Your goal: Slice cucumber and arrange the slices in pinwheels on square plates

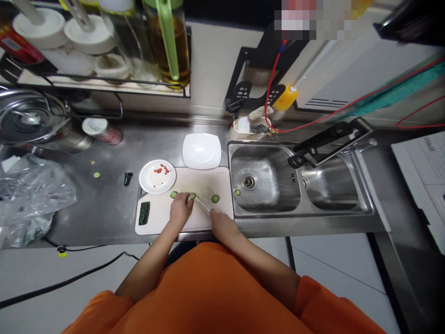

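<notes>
My right hand [223, 226] is wrapped round the handle of a thin knife [204, 205], its blade pointing up and left over the cutting board [159, 228]. At the blade's tip lies a round cucumber slice [192, 195]. My left hand [180, 209] presses its curled fingertips against this piece. Just beyond those fingers is another cucumber slice [173, 194]. A third slice [215, 198] rests on the board's right side. On the left end lies a dark green cucumber chunk [144, 213]. A round white plate [143, 179] with small red bits overlaps the board's upper left corner.
Behind the board stands a square white plate [201, 150]. To the right is a double sink [264, 211] with a black faucet [313, 144]. Plastic bags [38, 195], a cucumber end [128, 179] and a steel pot [66, 134] occupy the left counter. Bottles line a rack [139, 86] above.
</notes>
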Available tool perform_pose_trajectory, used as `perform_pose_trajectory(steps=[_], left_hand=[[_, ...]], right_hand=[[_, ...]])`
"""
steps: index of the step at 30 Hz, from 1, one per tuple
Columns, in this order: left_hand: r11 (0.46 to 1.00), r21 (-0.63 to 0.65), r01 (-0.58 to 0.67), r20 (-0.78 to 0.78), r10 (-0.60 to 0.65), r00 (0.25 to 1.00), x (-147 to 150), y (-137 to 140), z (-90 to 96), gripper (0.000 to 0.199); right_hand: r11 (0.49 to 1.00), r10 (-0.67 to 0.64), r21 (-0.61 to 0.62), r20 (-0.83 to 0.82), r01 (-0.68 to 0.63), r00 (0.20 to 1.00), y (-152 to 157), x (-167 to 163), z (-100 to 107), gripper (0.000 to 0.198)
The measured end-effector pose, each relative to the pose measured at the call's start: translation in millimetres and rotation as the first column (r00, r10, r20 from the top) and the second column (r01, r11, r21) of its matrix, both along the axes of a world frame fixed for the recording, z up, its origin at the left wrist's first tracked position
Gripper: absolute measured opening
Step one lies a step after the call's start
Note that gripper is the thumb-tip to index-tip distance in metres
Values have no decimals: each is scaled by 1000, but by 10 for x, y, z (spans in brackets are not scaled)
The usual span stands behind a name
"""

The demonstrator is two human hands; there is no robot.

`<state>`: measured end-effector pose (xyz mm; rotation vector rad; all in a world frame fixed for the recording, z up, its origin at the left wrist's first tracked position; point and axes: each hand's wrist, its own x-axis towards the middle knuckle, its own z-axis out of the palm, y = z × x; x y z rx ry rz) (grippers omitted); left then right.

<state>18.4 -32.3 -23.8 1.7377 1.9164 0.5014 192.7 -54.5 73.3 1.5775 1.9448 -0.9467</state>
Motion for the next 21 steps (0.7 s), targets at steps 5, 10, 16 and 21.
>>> perform_pose_trajectory(steps=[5,10,16,21], left_hand=[[1000,1,-8,8,8,1000,-2,1,-3,22],[1000,-8,-16,18,16,1000,-2,9,8,25],[1000,-26,-16,43,18,999,4,59,57,21],[995,-79,-55,80,62,995,20,112,147,9]], right_hand=[[1000,-2,-28,-12,2,1000,12,-31,1,35],[999,14,-44,-12,-14,1000,-4,-14,29,35],[992,-27,-123,27,31,999,-94,148,73,42],[994,-31,-101,36,35,999,-147,247,74,43]])
